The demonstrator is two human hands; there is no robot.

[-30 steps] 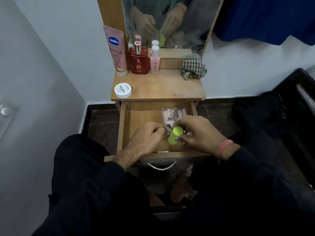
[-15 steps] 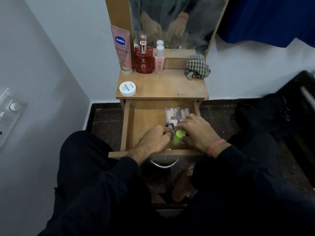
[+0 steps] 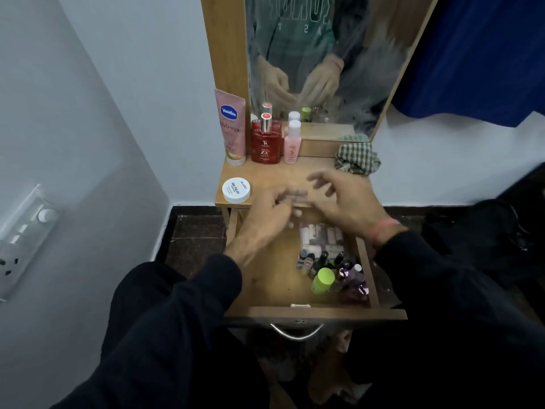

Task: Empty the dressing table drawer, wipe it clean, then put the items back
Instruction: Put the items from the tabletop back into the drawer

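Note:
The wooden drawer (image 3: 274, 278) stands pulled out below the dressing table top (image 3: 283, 175). In its right half lie a clear pack of small tubes (image 3: 321, 236), several small dark nail polish bottles (image 3: 327, 261), a green-capped bottle (image 3: 323, 280) and purple-capped bottles (image 3: 352, 280). Both hands hover, blurred, over the drawer's back edge and the table top. My left hand (image 3: 272, 208) has loosely bent fingers and holds nothing. Fingers spread, my right hand (image 3: 339, 199) is empty too.
On the table top stand a pink Vaseline tube (image 3: 233, 128), a red perfume bottle (image 3: 266, 141), a small pink bottle (image 3: 292, 143), a white jar (image 3: 236, 189) and a checked cloth (image 3: 355, 158). A mirror (image 3: 324, 60) rises behind. Wall left, dark bag right.
Both hands have let go of the green-capped bottle and lifted out of the drawer toward the table top. The bottle now stands in the drawer's front right.

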